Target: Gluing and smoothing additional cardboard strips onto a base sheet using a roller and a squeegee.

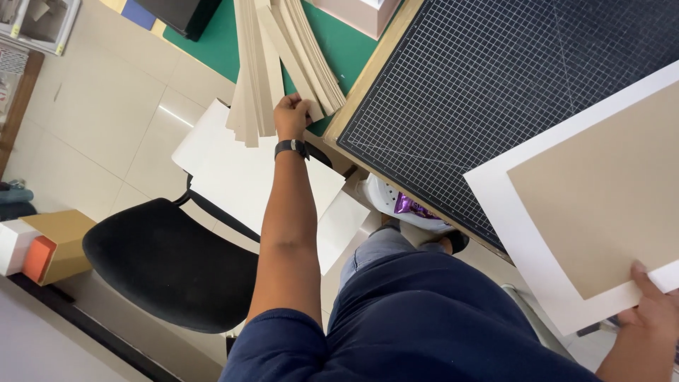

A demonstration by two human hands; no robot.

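My left hand (291,115), with a dark watch on the wrist, reaches out to a fanned stack of tan cardboard strips (272,60) lying on a green mat (219,42); its fingers are closed on the near end of one strip. My right hand (654,308) holds the near corner of a white sheet (527,233) with a tan cardboard panel (608,191) lying on it. That sheet rests partly on a black gridded cutting mat (467,92).
A black chair seat (170,262) stands to the left below several white sheets (240,177). A tan and orange box (49,247) sits on the tiled floor. A wooden table edge (368,78) borders the cutting mat. A pale box (361,10) stands at the top.
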